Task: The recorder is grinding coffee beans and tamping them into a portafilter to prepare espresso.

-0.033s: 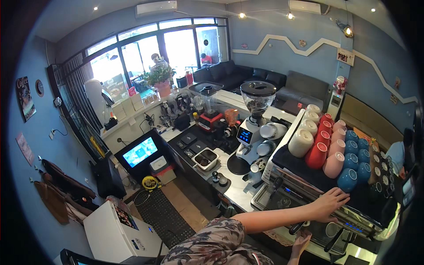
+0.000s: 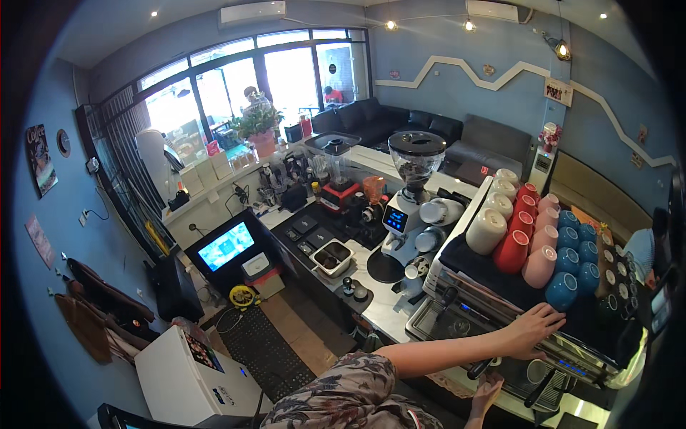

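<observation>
My left hand point(image 2: 534, 332) rests on the upper front edge of the espresso machine point(image 2: 457, 266), fingers stretched out, with nothing held in it. Just beyond its fingertips stands an upside-down blue cup point(image 2: 562, 292). Lower down, in front of the machine, is my right hand point(image 2: 488, 392), its fingers loosely bent and apart. It is close below a black handle point(image 2: 479, 370); whether they touch, I cannot tell. To its right a pale cup point(image 2: 537, 371) stands under the machine, beside a black portafilter point(image 2: 549, 391).
Rows of white, red point(image 2: 511, 252), pink and blue cups stand upside down on the machine. To the left are a coffee grinder point(image 2: 416, 161), a square knock-out bin point(image 2: 333, 259) and a blender point(image 2: 341, 194) on the counter. A white fridge point(image 2: 179, 379) stands lower left, near a black floor mat point(image 2: 261, 350).
</observation>
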Action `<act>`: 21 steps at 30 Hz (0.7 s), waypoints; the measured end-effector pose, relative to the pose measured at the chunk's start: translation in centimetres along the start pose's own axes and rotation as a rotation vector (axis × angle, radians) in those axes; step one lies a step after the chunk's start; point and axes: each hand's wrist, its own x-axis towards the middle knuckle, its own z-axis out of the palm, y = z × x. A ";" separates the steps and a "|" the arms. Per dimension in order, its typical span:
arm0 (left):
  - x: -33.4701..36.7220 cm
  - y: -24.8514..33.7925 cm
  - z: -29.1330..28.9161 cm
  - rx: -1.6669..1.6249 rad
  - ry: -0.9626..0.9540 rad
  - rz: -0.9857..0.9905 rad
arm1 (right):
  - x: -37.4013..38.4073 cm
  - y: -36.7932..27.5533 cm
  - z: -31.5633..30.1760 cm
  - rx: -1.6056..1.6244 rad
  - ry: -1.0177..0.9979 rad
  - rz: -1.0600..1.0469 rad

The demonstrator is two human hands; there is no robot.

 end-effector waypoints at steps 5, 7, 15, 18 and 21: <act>0.1 0.1 -0.4 -0.003 -0.037 -0.007 | -1.2 -1.3 -0.4 -0.069 0.022 -0.022; 0.2 0.1 -0.5 0.011 -0.062 -0.015 | -1.9 -2.4 -0.5 -0.085 0.032 0.089; 0.1 0.4 -0.7 0.018 -0.025 -0.008 | -5.1 5.6 0.8 -0.003 0.072 0.121; -0.2 0.8 -0.6 0.031 0.004 -0.013 | -7.4 7.4 0.2 0.093 0.085 0.142; -0.2 1.3 -0.2 0.004 0.026 -0.009 | -9.6 8.5 -0.4 0.149 0.050 0.233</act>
